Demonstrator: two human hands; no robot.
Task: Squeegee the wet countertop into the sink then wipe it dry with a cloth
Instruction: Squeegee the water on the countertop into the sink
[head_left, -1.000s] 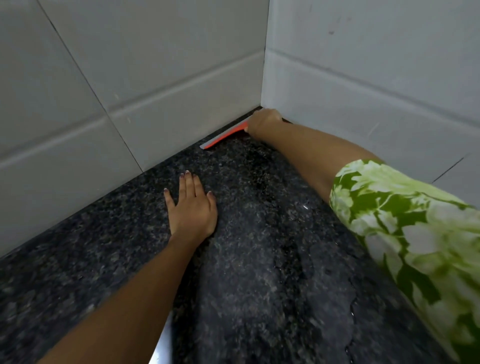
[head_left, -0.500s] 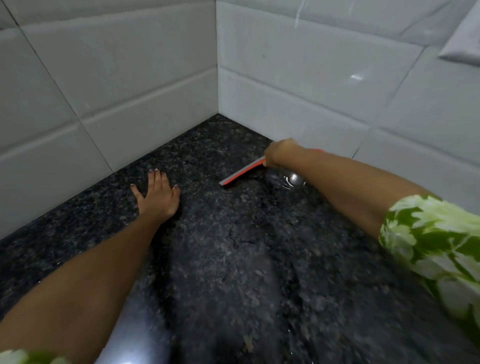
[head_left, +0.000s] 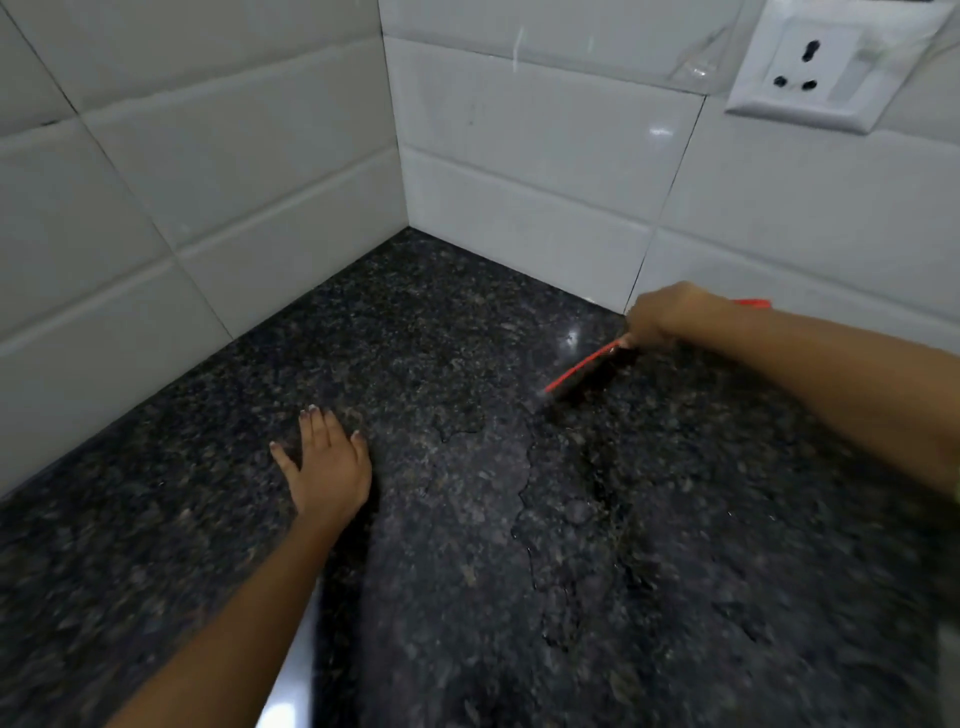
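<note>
The dark speckled granite countertop (head_left: 441, 364) runs into a corner of white tiled walls. My right hand (head_left: 667, 314) is closed around a red squeegee (head_left: 584, 366), whose blade rests on the stone near the right wall. A ragged-edged sheet of water (head_left: 524, 499) lies on the counter below the blade. My left hand (head_left: 327, 465) lies flat on the counter with fingers spread, to the left of the water. No sink and no cloth are in view.
White tiled walls (head_left: 260, 156) close the counter on the left and the back. A white wall socket (head_left: 815, 67) sits high on the right wall. A pale strip at the counter's front edge (head_left: 296, 670) shows beside my left forearm.
My right hand has dragged the squeegee out of the corner and along the right wall, toward me. My left hand has stayed flat on the counter.
</note>
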